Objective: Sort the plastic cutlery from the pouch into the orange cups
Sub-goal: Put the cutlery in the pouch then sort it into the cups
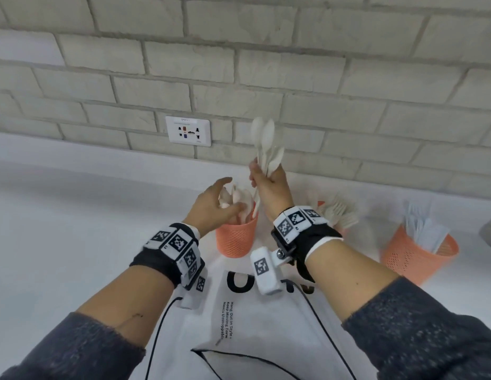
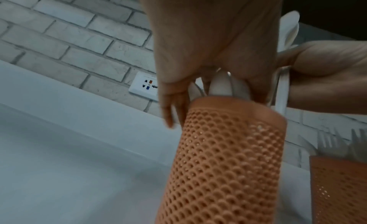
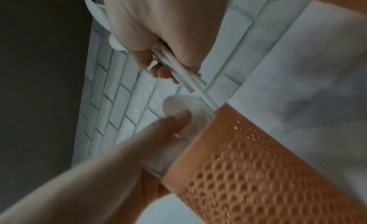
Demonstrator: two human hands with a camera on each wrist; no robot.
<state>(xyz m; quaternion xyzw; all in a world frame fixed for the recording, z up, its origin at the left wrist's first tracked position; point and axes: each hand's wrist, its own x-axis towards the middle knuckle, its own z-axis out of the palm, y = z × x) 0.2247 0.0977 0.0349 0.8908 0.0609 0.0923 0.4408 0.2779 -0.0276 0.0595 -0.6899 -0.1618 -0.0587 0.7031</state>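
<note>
My right hand (image 1: 266, 176) grips a bunch of white plastic spoons (image 1: 265, 141) by their handles, bowls up, above the left orange mesh cup (image 1: 236, 239). The lowest handle tips reach the cup's rim, as the right wrist view shows (image 3: 190, 81). My left hand (image 1: 230, 196) lies over the spoons standing in that cup (image 1: 240, 200), fingers fairly straight and touching their bowls (image 2: 220, 84). A second orange cup (image 1: 341, 230) holds forks (image 1: 339, 212) and is partly hidden behind my right wrist. A third orange cup (image 1: 403, 259) holds knives (image 1: 422, 229). The white pouch (image 1: 266, 325) lies flat in front.
A white counter (image 1: 88, 215) runs to a grey brick wall with a wall socket (image 1: 188, 131) behind the left cup. Black cables (image 1: 156, 333) trail from my wrist cameras across the pouch.
</note>
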